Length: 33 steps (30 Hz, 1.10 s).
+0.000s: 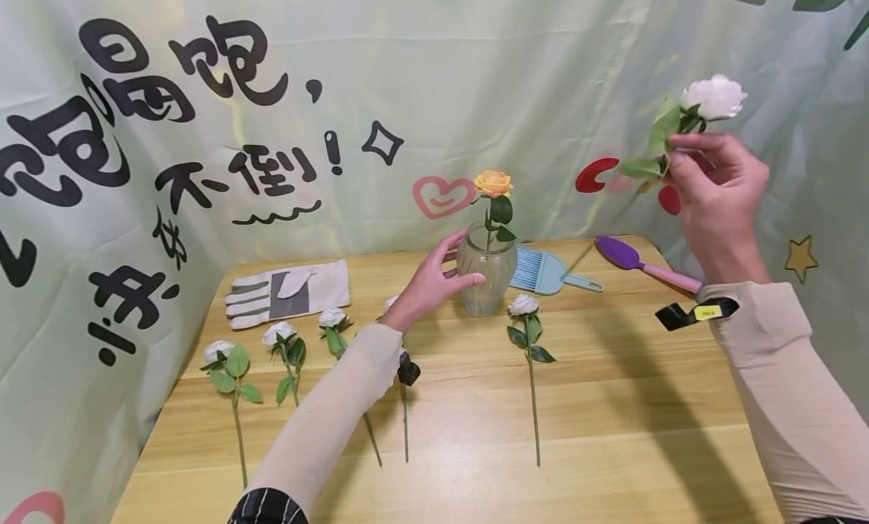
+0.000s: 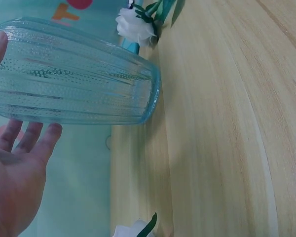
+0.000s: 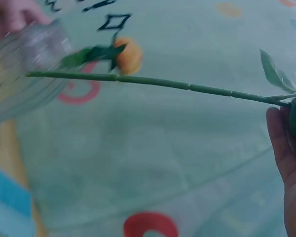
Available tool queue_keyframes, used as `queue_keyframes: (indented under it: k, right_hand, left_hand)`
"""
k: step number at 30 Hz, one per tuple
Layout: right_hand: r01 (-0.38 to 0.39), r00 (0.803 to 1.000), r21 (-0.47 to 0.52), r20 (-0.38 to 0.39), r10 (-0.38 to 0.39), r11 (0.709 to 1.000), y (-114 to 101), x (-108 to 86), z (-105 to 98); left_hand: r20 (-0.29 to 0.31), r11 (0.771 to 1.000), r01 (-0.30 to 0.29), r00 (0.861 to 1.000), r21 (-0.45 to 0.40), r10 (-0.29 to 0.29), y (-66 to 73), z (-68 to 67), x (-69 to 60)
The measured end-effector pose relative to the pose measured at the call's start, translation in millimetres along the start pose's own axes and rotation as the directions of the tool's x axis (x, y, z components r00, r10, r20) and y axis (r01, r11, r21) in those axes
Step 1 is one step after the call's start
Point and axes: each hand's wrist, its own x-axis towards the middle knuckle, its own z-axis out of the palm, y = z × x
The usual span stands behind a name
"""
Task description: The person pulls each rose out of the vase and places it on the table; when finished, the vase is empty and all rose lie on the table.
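My left hand (image 1: 434, 279) holds the ribbed glass vase (image 1: 483, 294) from its left side, with the thumb across the front. An orange rose (image 1: 493, 183) stands in the vase, its bloom above the rim. Up at the right, my right hand (image 1: 726, 181) pinches a white rose (image 1: 716, 98) just below its bloom. That rose's long green stem (image 3: 177, 85) slants down toward the vase side, its lower end in the air. Another white rose (image 1: 524, 305) lies on the table to the right of the vase.
Several white roses (image 1: 278, 333) lie at the left, some partly hidden by my left arm. A grey-white glove (image 1: 319, 286) lies behind them. A blue brush and dustpan (image 1: 546, 271) and a purple trowel (image 1: 618, 252) lie near the wooden table's (image 1: 468, 426) back edge, before a printed cloth.
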Motion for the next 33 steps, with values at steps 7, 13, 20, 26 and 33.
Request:
queue_keyframes:
  k: [7, 13, 20, 26, 33]
  right_hand:
    - [-0.120, 0.984, -0.236, 0.099, 0.146, 0.964, 4, -22.7, -39]
    - [-0.227, 0.937, -0.437, 0.146, 0.317, 0.870, 12, -43.0, -66]
    - [-0.328, 0.831, -0.673, 0.129, 0.542, 0.663, 26, -65.9, -90]
    - [-0.286, 0.748, -0.753, 0.212, 0.630, 0.593, 45, -89.4, -106]
    - [-0.233, 0.660, -0.818, 0.264, 0.703, 0.526, 70, -120.5, -118]
  left_hand:
    - [-0.001, 1.000, 0.006, 1.000, 0.000, -0.006, 0.9, -0.9, 0.0]
    - [-0.003, 1.000, 0.008, 1.000, 0.002, -0.008, 0.6, -1.3, -0.2]
    - [0.004, 1.000, 0.007, 1.000, 0.000, -0.007, 0.0, -0.6, -0.2]
    - [0.006, 1.000, 0.007, 1.000, 0.002, -0.007, 0.8, -0.9, -0.3]
    - [0.004, 1.000, 0.006, 1.000, 0.010, -0.006, 1.2, -0.6, -0.5]
